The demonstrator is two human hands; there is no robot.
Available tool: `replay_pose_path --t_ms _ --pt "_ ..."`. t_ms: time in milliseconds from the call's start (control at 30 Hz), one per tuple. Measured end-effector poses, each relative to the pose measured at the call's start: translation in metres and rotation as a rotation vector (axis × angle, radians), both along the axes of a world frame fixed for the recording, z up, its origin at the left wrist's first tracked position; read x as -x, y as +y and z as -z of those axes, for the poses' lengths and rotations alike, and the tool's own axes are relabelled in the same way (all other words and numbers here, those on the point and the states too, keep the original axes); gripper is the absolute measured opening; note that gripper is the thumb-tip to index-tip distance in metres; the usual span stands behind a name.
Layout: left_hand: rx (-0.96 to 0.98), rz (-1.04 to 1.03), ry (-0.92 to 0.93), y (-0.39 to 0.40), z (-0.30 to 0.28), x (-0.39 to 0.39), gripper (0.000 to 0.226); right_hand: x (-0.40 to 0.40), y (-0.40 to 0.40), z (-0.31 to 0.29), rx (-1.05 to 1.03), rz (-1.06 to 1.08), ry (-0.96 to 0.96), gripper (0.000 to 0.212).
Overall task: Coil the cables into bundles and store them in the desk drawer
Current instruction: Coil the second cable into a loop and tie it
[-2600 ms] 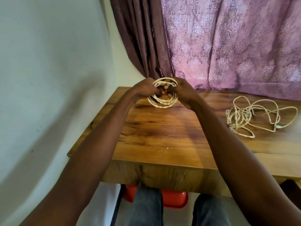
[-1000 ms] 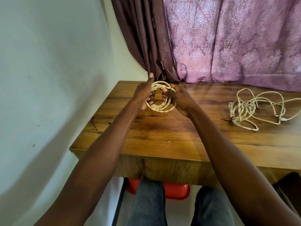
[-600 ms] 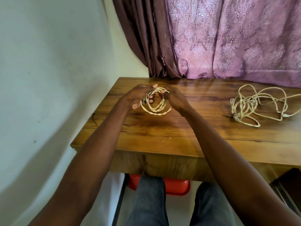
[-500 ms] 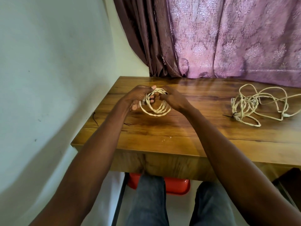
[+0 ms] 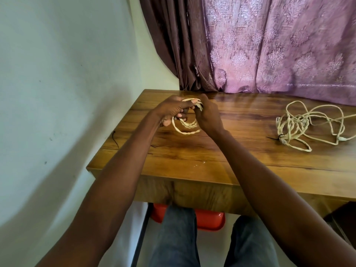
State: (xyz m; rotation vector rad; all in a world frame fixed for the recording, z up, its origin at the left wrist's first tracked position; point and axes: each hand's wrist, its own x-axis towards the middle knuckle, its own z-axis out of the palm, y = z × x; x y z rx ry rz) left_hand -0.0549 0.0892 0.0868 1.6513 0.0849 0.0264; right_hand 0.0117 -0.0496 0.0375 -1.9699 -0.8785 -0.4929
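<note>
Both arms stretched out over the far left part of a wooden desk (image 5: pixel 221 162). Left hand (image 5: pixel 171 110) curled over the left side of a coiled cream cable (image 5: pixel 185 128), fingers bent round its strands, thumb laid across the top. Right hand (image 5: pixel 207 116) closed on the right side of the same coil, fingertips tucked in at the top where the two hands meet. Coil held up on edge just above the desktop, lower loops hanging free below the hands as a twisted arc; whether the bottom loop touches the wood, impossible to tell.

Well apart to the right, lying flat on the desk: a second cream cable (image 5: pixel 296 128), loose and tangled, partly gathered into a rough bunch at its left with long loops straggling right toward the frame edge. A small dark tie (image 5: pixel 277 137) at the near left of that bunch. A small connector (image 5: pixel 341 139) on one strand near the right edge.

On the left rim of the desk, a thin dark thread (image 5: pixel 115 138) hanging over the edge beside the pale wall (image 5: pixel 57 93). At the far side, a patterned mauve curtain (image 5: pixel 279 45) falling to the desktop, a darker brown fold at its left.

Under the near edge of the desk, two knees in grey trousers (image 5: pixel 179 237), with a red stool (image 5: pixel 210 219) showing between them. No drawer front clearly made out along the near face of the desk.
</note>
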Motion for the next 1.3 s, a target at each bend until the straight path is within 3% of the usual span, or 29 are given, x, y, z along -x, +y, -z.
replay_pose_path --t_ms 100,233,300,467,567,800,900,933,1033,1167,1300 --pt "-0.017 -0.044 -0.008 -0.002 0.002 0.001 0.026 -0.002 -0.004 -0.005 -0.003 -0.101 0.121 0.031" --pt "-0.006 -0.091 -0.003 0.004 0.004 0.003 0.029 -0.01 -0.024 -0.022 -0.036 -0.572 0.661 0.038" --pt "0.018 -0.08 -0.012 0.008 0.004 0.003 0.031 -0.014 -0.032 -0.026 -0.121 -0.643 0.786 0.03" --pt "0.079 -0.035 -0.025 0.013 0.004 0.001 0.029 -0.021 -0.03 -0.029 0.066 -0.241 0.33 0.022" --pt "0.165 -0.027 -0.047 0.013 0.005 0.0 0.026 -0.019 -0.027 -0.031 0.035 -0.163 0.144 0.021" --pt "0.267 -0.055 -0.084 0.015 0.005 0.0 0.028 -0.021 -0.024 -0.015 -0.089 -0.059 0.2 0.023" --pt "0.229 -0.029 -0.062 0.02 0.003 0.001 0.03 -0.015 -0.027 -0.015 -0.241 -0.16 0.474 0.05" --pt "0.197 -0.015 -0.048 0.022 0.002 0.003 0.031 -0.015 -0.03 -0.018 -0.317 -0.206 0.57 0.05" --pt "0.146 0.033 -0.002 0.02 -0.001 0.005 0.037 -0.021 -0.032 -0.033 -0.286 -0.325 0.657 0.025" --pt "0.15 0.085 0.021 0.015 -0.002 0.001 0.025 -0.023 -0.023 -0.042 -0.081 -0.366 0.64 0.018" --pt "0.155 0.068 0.028 0.016 0.0 0.003 0.032 -0.022 -0.024 -0.045 -0.247 -0.205 0.596 0.025"
